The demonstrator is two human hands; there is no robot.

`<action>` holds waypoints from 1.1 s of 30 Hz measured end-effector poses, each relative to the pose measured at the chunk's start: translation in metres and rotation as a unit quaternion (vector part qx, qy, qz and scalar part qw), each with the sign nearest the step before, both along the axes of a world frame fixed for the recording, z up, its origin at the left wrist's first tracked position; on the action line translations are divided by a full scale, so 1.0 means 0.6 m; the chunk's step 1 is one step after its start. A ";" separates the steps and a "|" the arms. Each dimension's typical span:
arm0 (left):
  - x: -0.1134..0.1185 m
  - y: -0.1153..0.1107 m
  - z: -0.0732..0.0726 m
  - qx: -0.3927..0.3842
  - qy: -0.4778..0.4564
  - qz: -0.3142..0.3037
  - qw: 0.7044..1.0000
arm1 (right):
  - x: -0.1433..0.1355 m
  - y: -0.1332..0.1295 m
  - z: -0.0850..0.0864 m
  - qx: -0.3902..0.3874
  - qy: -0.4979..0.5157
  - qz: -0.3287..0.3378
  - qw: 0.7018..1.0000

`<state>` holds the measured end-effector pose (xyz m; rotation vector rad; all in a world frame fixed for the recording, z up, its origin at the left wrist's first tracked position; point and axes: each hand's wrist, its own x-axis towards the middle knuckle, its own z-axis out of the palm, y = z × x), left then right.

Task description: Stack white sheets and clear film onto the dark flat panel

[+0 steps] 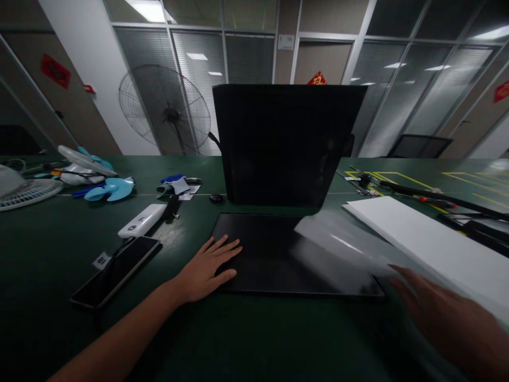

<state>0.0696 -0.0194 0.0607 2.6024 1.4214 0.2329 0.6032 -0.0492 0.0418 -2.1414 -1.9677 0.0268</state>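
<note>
A flat black panel lies on the green table. My left hand rests on its left end with the fingers spread. At the right, my right hand is smeared by motion, beside a translucent plastic film. The film is partly raised over the panel's right part, and it reaches to the fingertips of my right hand. Whether those fingers pinch it is too blurred to tell. A large black box-like object stands upright behind the panel.
White sheets lie at the right, near black rods and tools. On the left are a phone, a white device, blue fan blades and a small cloth. A black mouse-like object sits behind the panel.
</note>
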 end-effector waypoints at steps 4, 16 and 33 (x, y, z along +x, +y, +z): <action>0.001 -0.006 0.005 -0.027 -0.082 0.092 0.992 | -0.146 -0.019 0.024 -0.034 0.066 0.196 0.978; -0.034 -0.021 -0.013 -0.046 -0.072 0.129 0.988 | -0.287 0.060 0.055 -0.118 0.027 0.392 0.912; -0.050 -0.017 -0.027 0.002 -0.026 0.129 0.991 | 0.087 0.230 -0.020 -0.034 -0.019 -0.125 0.991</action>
